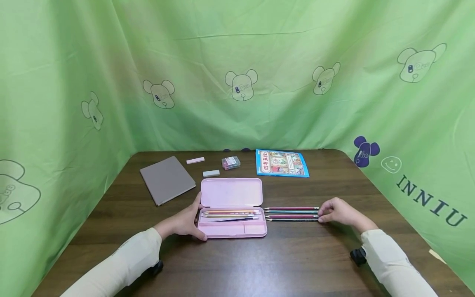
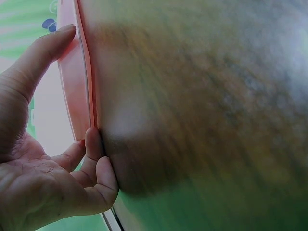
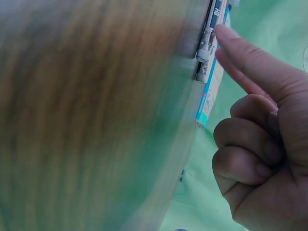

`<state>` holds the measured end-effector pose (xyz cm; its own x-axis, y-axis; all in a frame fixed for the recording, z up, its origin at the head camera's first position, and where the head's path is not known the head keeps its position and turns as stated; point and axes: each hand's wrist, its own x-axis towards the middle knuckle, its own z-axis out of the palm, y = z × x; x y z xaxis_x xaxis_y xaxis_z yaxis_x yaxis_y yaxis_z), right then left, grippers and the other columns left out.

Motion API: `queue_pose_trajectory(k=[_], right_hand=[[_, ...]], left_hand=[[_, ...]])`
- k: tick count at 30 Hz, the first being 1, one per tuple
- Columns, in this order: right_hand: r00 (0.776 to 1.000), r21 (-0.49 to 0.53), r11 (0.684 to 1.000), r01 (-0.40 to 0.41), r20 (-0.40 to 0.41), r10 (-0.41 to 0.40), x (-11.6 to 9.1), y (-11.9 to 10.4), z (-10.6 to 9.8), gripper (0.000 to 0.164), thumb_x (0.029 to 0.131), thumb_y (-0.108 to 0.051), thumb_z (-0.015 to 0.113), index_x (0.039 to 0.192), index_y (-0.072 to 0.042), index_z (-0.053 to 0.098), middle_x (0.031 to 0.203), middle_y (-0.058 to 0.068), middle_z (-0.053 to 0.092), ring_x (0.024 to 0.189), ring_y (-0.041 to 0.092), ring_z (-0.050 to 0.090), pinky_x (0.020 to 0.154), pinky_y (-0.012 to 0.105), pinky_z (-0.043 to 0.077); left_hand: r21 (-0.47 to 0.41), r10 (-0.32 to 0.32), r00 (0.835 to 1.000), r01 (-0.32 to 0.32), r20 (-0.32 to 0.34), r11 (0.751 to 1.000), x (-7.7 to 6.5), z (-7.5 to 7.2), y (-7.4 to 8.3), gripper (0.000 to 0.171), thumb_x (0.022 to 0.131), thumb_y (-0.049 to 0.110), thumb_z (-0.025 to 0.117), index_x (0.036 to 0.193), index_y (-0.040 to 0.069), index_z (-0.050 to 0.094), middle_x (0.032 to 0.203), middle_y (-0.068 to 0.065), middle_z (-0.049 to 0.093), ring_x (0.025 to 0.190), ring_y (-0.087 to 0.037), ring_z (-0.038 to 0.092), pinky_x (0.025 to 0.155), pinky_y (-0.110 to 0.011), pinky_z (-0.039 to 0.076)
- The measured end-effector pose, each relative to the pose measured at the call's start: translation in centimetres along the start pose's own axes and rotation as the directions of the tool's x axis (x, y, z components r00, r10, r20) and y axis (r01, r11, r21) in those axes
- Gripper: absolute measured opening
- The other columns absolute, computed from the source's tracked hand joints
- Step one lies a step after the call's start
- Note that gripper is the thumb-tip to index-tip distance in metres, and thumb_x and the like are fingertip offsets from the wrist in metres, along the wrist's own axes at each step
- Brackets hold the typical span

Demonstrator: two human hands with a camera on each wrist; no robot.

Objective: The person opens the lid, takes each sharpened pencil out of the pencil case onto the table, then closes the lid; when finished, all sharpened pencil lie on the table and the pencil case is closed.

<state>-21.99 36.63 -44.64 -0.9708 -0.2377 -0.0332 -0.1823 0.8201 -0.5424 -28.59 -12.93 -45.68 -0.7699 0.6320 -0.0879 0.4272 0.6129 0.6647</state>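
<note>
A pink pencil case (image 1: 236, 192) lies unfolded on the table, with several pencils (image 1: 230, 212) in its near half. My left hand (image 1: 184, 218) holds the case's left end, thumb at the front corner and fingers by the hinge side. The left wrist view shows that thumb (image 2: 53, 45) against the pink case wall (image 2: 77, 91). Right of the case, several pencils (image 1: 291, 216) lie side by side, tips toward the case. My right hand (image 1: 343, 213) pinches at their blunt ends with thumb and index finger; its other fingers curl in the right wrist view, beside a dark pencil (image 3: 211, 29).
Behind the case are a white eraser (image 1: 211, 173), a pink-and-white strip (image 1: 195, 160) and a small clear pack (image 1: 231, 162). A grey notebook (image 1: 168, 180) lies at back left, a blue-edged booklet (image 1: 282, 163) at back right. Green curtain (image 1: 208, 119) surrounds the wooden table (image 1: 237, 268).
</note>
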Motion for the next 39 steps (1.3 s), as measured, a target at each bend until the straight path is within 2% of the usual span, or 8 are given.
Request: queue_pose_trajectory(k=[3,6,11,13,16,19,24,39], right_hand=[[1.000,0.022,1.000,0.011,-0.012,-0.011,0.3,-0.1,0.1,0.017,0.071,-0.017,0.078,0.080,-0.006,0.070,0.057,-0.009,0.043,0.051,0.000,0.031,0.049,0.021,0.031],[1.000,0.042,0.999,0.030,-0.011,-0.030,0.8,-0.5,0.3,0.019,0.072,-0.018,0.078,0.083,-0.005,0.070,0.055,-0.008,0.042,0.051,0.000,0.032,0.049,0.020,0.031],[1.000,0.102,0.995,0.022,0.018,-0.024,2.0,-1.6,0.5,0.022,0.076,-0.021,0.075,0.089,-0.005,0.071,0.073,0.000,0.065,0.062,0.003,0.044,0.057,0.021,0.039],[0.999,0.125,0.992,0.024,0.032,-0.028,2.5,-2.1,0.6,0.023,0.076,-0.022,0.075,0.091,-0.005,0.071,0.075,0.001,0.066,0.062,0.004,0.046,0.058,0.021,0.040],[0.997,0.146,0.988,0.052,0.042,-0.059,3.2,-2.9,1.0,0.024,0.076,-0.021,0.075,0.092,-0.004,0.071,0.059,-0.004,0.053,0.054,0.002,0.039,0.054,0.020,0.037],[0.996,0.159,0.985,0.073,0.044,-0.081,3.9,-3.7,1.5,0.025,0.075,-0.020,0.076,0.092,-0.003,0.071,0.051,-0.007,0.030,0.047,0.003,0.024,0.048,0.021,0.029],[0.994,0.160,0.983,0.089,0.047,-0.098,5.0,-4.9,2.3,0.023,0.074,-0.019,0.077,0.091,-0.004,0.071,0.050,-0.009,0.028,0.047,0.004,0.022,0.048,0.022,0.028],[0.973,0.146,0.972,0.184,0.114,-0.202,8.0,-8.8,4.3,0.020,0.075,-0.022,0.076,0.091,-0.009,0.073,0.060,-0.007,0.045,0.050,0.007,0.030,0.057,0.023,0.035]], left_hand=[[-0.007,0.005,1.000,-0.005,0.002,1.000,0.1,0.1,-0.2,0.136,0.058,0.032,0.087,0.143,-0.005,-0.012,0.133,-0.021,0.042,0.103,-0.024,0.050,0.092,-0.041,0.041],[-0.016,0.008,1.000,-0.008,0.004,1.000,0.2,0.2,-0.2,0.136,0.058,0.032,0.087,0.143,-0.005,-0.012,0.133,-0.021,0.042,0.105,-0.024,0.050,0.092,-0.042,0.041],[-0.011,0.013,1.000,-0.013,-0.003,1.000,0.1,0.2,-0.1,0.136,0.058,0.031,0.087,0.143,-0.005,-0.012,0.133,-0.021,0.042,0.106,-0.024,0.050,0.092,-0.041,0.041],[-0.001,0.020,1.000,-0.020,-0.008,1.000,0.1,0.1,-0.1,0.136,0.058,0.031,0.088,0.143,-0.006,-0.012,0.132,-0.021,0.043,0.105,-0.024,0.050,0.091,-0.040,0.041],[0.012,0.024,1.000,-0.024,-0.013,1.000,0.1,0.2,-0.1,0.136,0.058,0.031,0.087,0.143,-0.007,-0.012,0.131,-0.021,0.044,0.103,-0.024,0.050,0.090,-0.039,0.041],[0.016,0.018,1.000,-0.017,-0.012,1.000,0.0,0.2,-0.1,0.136,0.058,0.031,0.087,0.143,-0.007,-0.012,0.131,-0.021,0.044,0.103,-0.024,0.050,0.091,-0.040,0.040],[0.017,0.034,0.999,-0.034,-0.026,0.999,-0.1,0.3,0.0,0.136,0.058,0.034,0.087,0.143,-0.007,-0.011,0.130,-0.021,0.044,0.104,-0.025,0.050,0.092,-0.041,0.040],[-0.010,-0.016,1.000,0.016,-0.004,1.000,0.1,0.2,0.0,0.136,0.058,0.030,0.088,0.144,-0.005,-0.012,0.133,-0.019,0.042,0.102,-0.023,0.051,0.092,-0.041,0.041]])
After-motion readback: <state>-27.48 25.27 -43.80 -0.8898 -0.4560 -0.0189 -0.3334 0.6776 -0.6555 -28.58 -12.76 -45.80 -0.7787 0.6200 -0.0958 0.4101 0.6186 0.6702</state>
